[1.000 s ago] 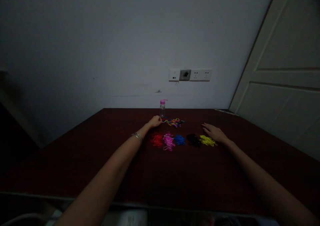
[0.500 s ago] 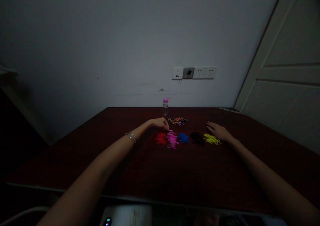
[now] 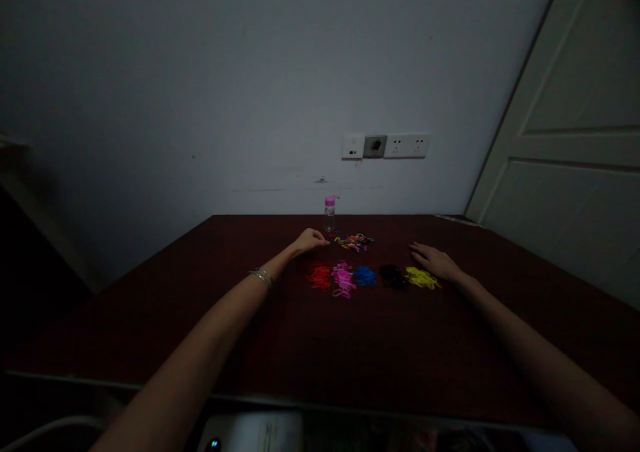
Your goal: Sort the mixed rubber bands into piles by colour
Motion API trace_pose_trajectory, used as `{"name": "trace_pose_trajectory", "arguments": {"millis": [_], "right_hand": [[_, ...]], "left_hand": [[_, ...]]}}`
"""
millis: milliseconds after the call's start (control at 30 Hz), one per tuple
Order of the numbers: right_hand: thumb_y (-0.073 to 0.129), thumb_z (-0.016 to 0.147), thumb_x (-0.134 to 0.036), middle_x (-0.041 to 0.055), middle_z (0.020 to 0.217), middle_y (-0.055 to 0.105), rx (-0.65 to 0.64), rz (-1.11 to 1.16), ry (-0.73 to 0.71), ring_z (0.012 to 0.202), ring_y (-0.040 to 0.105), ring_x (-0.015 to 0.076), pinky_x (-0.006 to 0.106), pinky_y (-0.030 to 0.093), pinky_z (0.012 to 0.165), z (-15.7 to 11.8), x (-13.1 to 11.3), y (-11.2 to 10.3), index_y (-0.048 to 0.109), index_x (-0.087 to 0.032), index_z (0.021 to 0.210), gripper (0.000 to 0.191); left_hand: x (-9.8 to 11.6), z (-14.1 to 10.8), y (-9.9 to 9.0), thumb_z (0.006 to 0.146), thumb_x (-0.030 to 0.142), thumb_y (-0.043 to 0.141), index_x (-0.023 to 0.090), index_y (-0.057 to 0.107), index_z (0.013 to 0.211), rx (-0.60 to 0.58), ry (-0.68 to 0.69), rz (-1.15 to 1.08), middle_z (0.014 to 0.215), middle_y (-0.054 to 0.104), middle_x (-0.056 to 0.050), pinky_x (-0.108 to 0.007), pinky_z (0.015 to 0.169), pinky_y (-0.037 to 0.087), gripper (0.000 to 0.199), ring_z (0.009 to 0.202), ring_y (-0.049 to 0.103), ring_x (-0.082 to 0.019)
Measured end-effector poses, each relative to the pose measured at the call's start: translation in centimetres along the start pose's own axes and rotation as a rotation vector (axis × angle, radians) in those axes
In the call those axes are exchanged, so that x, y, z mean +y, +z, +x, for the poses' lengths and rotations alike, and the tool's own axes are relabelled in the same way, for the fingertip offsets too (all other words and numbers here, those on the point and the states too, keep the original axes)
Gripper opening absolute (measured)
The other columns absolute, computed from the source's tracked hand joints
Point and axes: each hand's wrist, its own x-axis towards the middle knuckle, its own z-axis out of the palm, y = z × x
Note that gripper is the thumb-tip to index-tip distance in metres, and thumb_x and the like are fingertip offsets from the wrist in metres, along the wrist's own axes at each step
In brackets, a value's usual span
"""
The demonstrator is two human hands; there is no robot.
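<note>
My left hand (image 3: pixel 311 240) is just left of a mixed pile of coloured rubber bands (image 3: pixel 356 242), its thumb and fingers drawn together. Anything between the fingertips is too small to make out. Flat on the table lies my right hand (image 3: pixel 434 261), fingers stretched out, just behind the yellow rubber bands (image 3: pixel 423 278). In a row nearer to me are red rubber bands (image 3: pixel 320 276), pink rubber bands (image 3: pixel 343 279), blue rubber bands (image 3: pixel 365 276) and black rubber bands (image 3: pixel 393 276), each colour in its own heap.
A small clear bottle with a pink cap (image 3: pixel 329 215) stands behind the mixed pile. The dark red table (image 3: pixel 320 345) meets a wall with sockets (image 3: pixel 407 146). A door (image 3: pixel 575 132) is at right. Below the front edge sits a white device (image 3: pixel 253 432) with a lit display.
My left hand has moved back and slightly left, from the pink heap to beside the mixed pile. The pink band at its fingertips is no longer seen there. My right hand stays put.
</note>
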Motion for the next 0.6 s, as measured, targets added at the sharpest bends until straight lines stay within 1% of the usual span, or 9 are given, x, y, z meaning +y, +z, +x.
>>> {"name": "trace_pose_trajectory", "arguments": {"millis": [67, 133, 233, 300, 367, 433, 500, 600], "right_hand": [[0.036, 0.083, -0.041, 0.0082, 0.13, 0.05, -0.016, 0.046, 0.023, 0.118, 0.046, 0.0225, 0.037, 0.036, 0.099, 0.4, 0.2, -0.2, 0.055, -0.018, 0.119, 0.047], [0.041, 0.081, -0.039, 0.0087, 0.123, 0.056, -0.026, 0.092, 0.046, 0.112, 0.051, 0.0232, 0.037, 0.04, 0.095, 0.8, -0.1, -0.7, 0.06, -0.018, 0.113, 0.043], [0.048, 0.077, -0.034, 0.0074, 0.112, 0.062, 0.024, 0.151, 0.052, 0.103, 0.057, 0.0224, 0.035, 0.045, 0.09, 1.5, -1.9, -1.6, 0.065, -0.019, 0.103, 0.035], [0.05, 0.075, -0.03, 0.0072, 0.106, 0.065, 0.06, 0.192, 0.02, 0.099, 0.059, 0.0214, 0.033, 0.045, 0.088, 2.1, -3.9, -2.2, 0.067, -0.019, 0.098, 0.03], [0.051, 0.074, -0.025, 0.0069, 0.102, 0.066, 0.047, 0.23, -0.022, 0.095, 0.06, 0.0208, 0.032, 0.046, 0.087, 2.9, -6.2, -2.5, 0.068, -0.019, 0.095, 0.027], [0.052, 0.074, -0.021, 0.0067, 0.1, 0.067, -0.007, 0.256, -0.076, 0.093, 0.061, 0.0205, 0.032, 0.046, 0.086, 3.9, -8.5, -2.5, 0.068, -0.018, 0.093, 0.026], [0.055, 0.072, -0.02, 0.0063, 0.101, 0.067, -0.065, 0.293, -0.123, 0.093, 0.061, 0.0203, 0.031, 0.046, 0.085, 4.7, -10.3, -2.2, 0.068, -0.018, 0.095, 0.026], [0.061, 0.07, -0.022, 0.0066, 0.102, 0.066, -0.151, 0.365, -0.161, 0.092, 0.06, 0.0195, 0.03, 0.046, 0.083, 5.7, -12.3, -1.8, 0.065, -0.017, 0.102, 0.032]], "left_hand": [[-1.2, 0.0, -0.2, 0.057, 0.041, 0.07, 0.01, 0.065, 0.064, 0.118, -0.023, -0.015, 0.052, 0.052, 0.001, -0.02, 0.047, 0.029, 0.032, 0.05, 0.041, -0.007], [-2.0, -0.3, -0.3, 0.058, 0.043, 0.069, 0.01, 0.065, 0.064, 0.206, -0.052, -0.048, 0.052, 0.052, 0.002, -0.019, 0.047, 0.029, 0.033, 0.049, 0.04, -0.006], [-2.4, -1.0, -0.3, 0.06, 0.046, 0.066, 0.01, 0.064, 0.065, 0.308, -0.101, -0.11, 0.049, 0.049, 0.002, -0.019, 0.046, 0.028, 0.036, 0.047, 0.038, -0.006], [-2.2, -1.4, -0.3, 0.061, 0.048, 0.065, 0.011, 0.064, 0.065, 0.334, -0.12, -0.134, 0.047, 0.047, 0.003, -0.019, 0.046, 0.028, 0.037, 0.046, 0.037, -0.006], [-2.1, -1.6, -0.2, 0.062, 0.048, 0.064, 0.011, 0.064, 0.065, 0.325, -0.114, -0.141, 0.046, 0.046, 0.003, -0.019, 0.046, 0.028, 0.038, 0.046, 0.036, -0.006], [-2.1, -1.7, -0.2, 0.063, 0.049, 0.063, 0.011, 0.064, 0.064, 0.32, -0.094, -0.139, 0.046, 0.045, 0.003, -0.019, 0.046, 0.027, 0.038, 0.046, 0.036, -0.006], [-2.2, -1.7, -0.1, 0.064, 0.048, 0.062, 0.011, 0.064, 0.064, 0.326, -0.077, -0.131, 0.045, 0.045, 0.003, -0.019, 0.046, 0.027, 0.038, 0.046, 0.036, -0.006], [-2.3, -1.6, 0.0, 0.065, 0.047, 0.061, 0.01, 0.064, 0.063, 0.331, -0.059, -0.131, 0.047, 0.046, 0.003, -0.019, 0.046, 0.027, 0.037, 0.047, 0.036, -0.006]]}}
